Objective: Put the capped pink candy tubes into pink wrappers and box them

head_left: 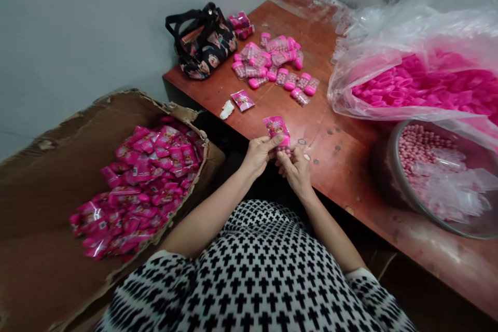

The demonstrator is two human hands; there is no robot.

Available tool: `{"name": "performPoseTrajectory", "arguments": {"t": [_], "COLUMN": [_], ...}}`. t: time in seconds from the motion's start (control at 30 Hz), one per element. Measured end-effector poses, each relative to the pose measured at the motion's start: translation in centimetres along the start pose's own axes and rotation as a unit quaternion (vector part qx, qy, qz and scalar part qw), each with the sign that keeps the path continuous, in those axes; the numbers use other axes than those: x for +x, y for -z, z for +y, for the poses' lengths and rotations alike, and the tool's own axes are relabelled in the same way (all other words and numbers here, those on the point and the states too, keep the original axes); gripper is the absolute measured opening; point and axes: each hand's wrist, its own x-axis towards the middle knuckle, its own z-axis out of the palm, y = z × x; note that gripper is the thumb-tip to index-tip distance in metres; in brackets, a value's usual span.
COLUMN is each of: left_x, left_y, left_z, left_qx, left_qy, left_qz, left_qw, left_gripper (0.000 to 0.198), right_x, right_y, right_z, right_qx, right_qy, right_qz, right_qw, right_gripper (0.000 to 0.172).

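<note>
"Pink wrapper point(275, 124): where is it?"

"Between both hands, above the table's point(330, 148) near edge, against a bead-filled bottle point(284, 149), seemingly to steady both together."

"And the fingers?"

"Left hand point(260, 155): nearly closed, pinching the wrapper. Right hand point(299, 170): curled around the bottle's lower end. Beyond, capped bottles point(284, 57) lie piled, probably for easy reach."

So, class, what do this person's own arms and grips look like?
Both forearms are bare below black-and-white sleeves with a cross pattern and pale edges. The left grip and right grip are ungloved; no watch or bracelet shows.
</note>
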Motion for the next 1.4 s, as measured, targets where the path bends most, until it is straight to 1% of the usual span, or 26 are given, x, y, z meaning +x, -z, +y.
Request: {"name": "performPoseTrajectory", "arguments": {"t": [0.1, 0.2, 0.27, 0.33, 0.4, 0.5, 0.57, 0.63, 0.77, 0.83, 0.9, 0.97, 1.0, 1.07, 1.17, 1.23, 1.4], "left_x": [0.1, 0.2, 0.2, 0.1, -0.1, -0.4, -0.5, -0.5, -0.7, -0.9, -1.2, -1.5, -1.5, -1.4, -1.2, -1.3, -2.4], "left_y": [0.1, 0.2, 0.1, 0.1, 0.0, -0.1, -0.1, -0.2, -0.5, -0.7, -0.7, -0.6, -0.5, -0.1, 0.6, 0.8, 0.8], "left_z": [0.0, 0.0, 0.1, 0.1, 0.1, 0.0, 0.1, 0.1, -0.3, -0.7, -1.0, -0.9, -0.8, -0.2, 0.5, 0.5, -0.9], "left_qx": [0.020, 0.056, 0.077, 0.077, 0.063, 0.055, 0.052, 0.043, 0.022, 0.029, 0.042, 0.051, 0.051, 0.036, -0.016, -0.036, -0.034], "left_qy": [-0.007, -0.038, -0.046, -0.034, -0.019, -0.009, 0.000, -0.002, -0.031, -0.034, -0.031, -0.027, -0.026, -0.022, -0.017, -0.013, 0.000], "left_qz": [-0.001, 0.002, -0.002, -0.013, -0.021, -0.031, -0.032, -0.019, 0.032, 0.049, 0.054, 0.043, 0.035, 0.029, 0.057, 0.063, 0.002], "left_qw": [1.000, 0.998, 0.996, 0.996, 0.998, 0.998, 0.998, 0.999, 0.999, 0.998, 0.997, 0.997, 0.998, 0.999, 0.998, 0.997, 0.999], "left_gripper": [0.034, 0.034, 0.033, 0.032, 0.033, 0.035, 0.035, 0.035, 0.033, 0.033, 0.034, 0.033, 0.032, 0.031, 0.030, 0.028, 0.025], "right_x": [0.3, 0.6, 0.8, 0.9, 0.9, 0.9, 0.9, 0.7, 0.4, 0.5, 0.7, 0.9, 0.9, 0.7, 0.2, 0.1, 1.0], "right_y": [0.1, 0.2, 0.3, 0.4, 0.5, 0.5, 0.4, 0.1, -0.3, -0.4, -0.5, -0.5, -0.5, -0.4, -0.2, -0.1, -0.8], "right_z": [-0.1, -0.1, -0.1, -0.1, -0.2, -0.1, 0.0, 0.0, -0.1, -0.2, -0.3, -0.3, -0.4, -0.3, 0.0, 0.3, 0.2], "right_qx": [0.064, 0.140, 0.130, 0.086, 0.065, 0.105, 0.127, 0.110, 0.021, 0.048, 0.123, 0.182, 0.194, 0.198, 0.215, 0.225, 0.209], "right_qy": [-0.039, -0.084, -0.073, -0.038, -0.020, -0.049, -0.062, -0.048, 0.012, -0.003, -0.047, -0.082, -0.090, -0.091, -0.072, -0.057, -0.050], "right_qz": [-0.038, -0.079, -0.071, -0.043, -0.031, -0.058, -0.065, -0.048, 0.020, 0.008, -0.032, -0.059, -0.063, -0.071, -0.084, -0.083, -0.038], "right_qw": [0.996, 0.983, 0.986, 0.995, 0.997, 0.992, 0.988, 0.992, 0.999, 0.999, 0.991, 0.978, 0.975, 0.973, 0.970, 0.969, 0.976], "right_gripper": [0.028, 0.030, 0.030, 0.029, 0.029, 0.029, 0.029, 0.028, 0.027, 0.027, 0.028, 0.029, 0.030, 0.030, 0.032, 0.033, 0.028]}}
